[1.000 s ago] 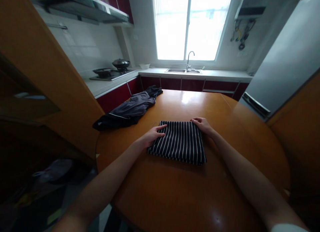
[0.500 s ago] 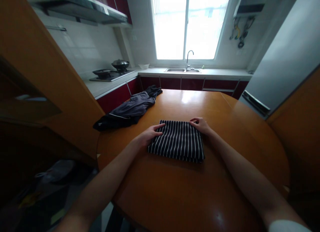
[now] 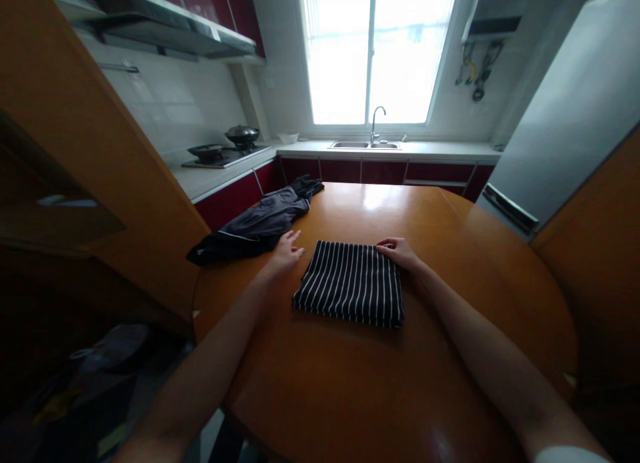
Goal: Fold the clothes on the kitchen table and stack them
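Observation:
A black cloth with white stripes point(image 3: 350, 283), folded into a flat, roughly square stack, lies on the wooden table point(image 3: 360, 390). My right hand point(image 3: 400, 252) is at its far right corner, with thumb and fingers closed on the edge. To the left of the cloth, my left hand point(image 3: 287, 251) is held apart from it, fingers spread and holding nothing. Just beyond that hand lies a rumpled dark grey and black garment point(image 3: 270, 213) with thin white piping, stretched along the table's left edge.
Behind the table runs a white counter with a double sink point(image 3: 350, 144) and a tap. A covered wok point(image 3: 243, 135) and a frying pan point(image 3: 205, 151) stand on the stove at left. A silver refrigerator point(image 3: 565, 110) rises at right.
My left hand has let go of the striped cloth's left edge and moved left and slightly away, towards the dark garment. My right hand stays at the far right corner.

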Motion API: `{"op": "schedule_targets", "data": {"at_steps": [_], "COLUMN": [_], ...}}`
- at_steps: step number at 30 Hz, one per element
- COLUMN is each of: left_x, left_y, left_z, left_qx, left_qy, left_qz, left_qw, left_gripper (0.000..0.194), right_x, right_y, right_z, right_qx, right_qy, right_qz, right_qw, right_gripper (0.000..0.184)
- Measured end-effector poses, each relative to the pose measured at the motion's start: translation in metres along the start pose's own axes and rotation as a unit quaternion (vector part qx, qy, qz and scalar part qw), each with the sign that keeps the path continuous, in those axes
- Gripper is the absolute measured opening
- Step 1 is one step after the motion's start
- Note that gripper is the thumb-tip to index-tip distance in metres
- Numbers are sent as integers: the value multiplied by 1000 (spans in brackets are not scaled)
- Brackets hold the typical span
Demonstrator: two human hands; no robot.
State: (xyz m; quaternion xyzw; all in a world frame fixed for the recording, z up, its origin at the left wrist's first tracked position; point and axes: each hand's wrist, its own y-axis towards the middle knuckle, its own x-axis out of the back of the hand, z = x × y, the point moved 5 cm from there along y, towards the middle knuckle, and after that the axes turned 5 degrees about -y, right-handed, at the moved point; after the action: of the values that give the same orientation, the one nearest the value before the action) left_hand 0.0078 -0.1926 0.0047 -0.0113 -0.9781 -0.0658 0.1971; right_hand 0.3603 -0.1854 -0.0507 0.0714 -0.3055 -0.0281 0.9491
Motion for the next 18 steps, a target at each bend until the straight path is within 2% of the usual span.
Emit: {"op": "schedule_targets", "data": {"at_steps": [1,2,5,7,9,11,14,18], "left_x": [-5,-17,-76,-110,-127,-128,-112,-101], "left_y": [1,1,-11,-20,-26,-28,-26,-25], "left_z": [-10,-21,-44,-42,-29,-11,10,16], "left_qx": [-42,-89,-197,-212,-194,-161,-128,-128], "left_qy": [37,70,127,173,235,282,305,319], "left_qz": [-14,0,139,195,211,198,159,143], "left_qw": [998,994,962,942,929,925,930,928], "left_gripper": [60,56,50,53,59,63,62,61], "right_x": [-1,-1,-2,-2,-2,-3,-4,0], "right_y": [0,0,1,1,0,0,0,0], "right_z": [-1,-1,-2,-1,-1,-1,-1,1], "right_qx": [0,1,6,17,22,20,20,21], "right_qy": [5,9,13,14,11,2,-18,-68], "right_qz": [2,4,4,4,8,17,14,-4], "right_qw": [1000,1000,1000,1000,1000,1000,1000,997], "right_gripper": [29,29,30,31,31,30,28,24]}}
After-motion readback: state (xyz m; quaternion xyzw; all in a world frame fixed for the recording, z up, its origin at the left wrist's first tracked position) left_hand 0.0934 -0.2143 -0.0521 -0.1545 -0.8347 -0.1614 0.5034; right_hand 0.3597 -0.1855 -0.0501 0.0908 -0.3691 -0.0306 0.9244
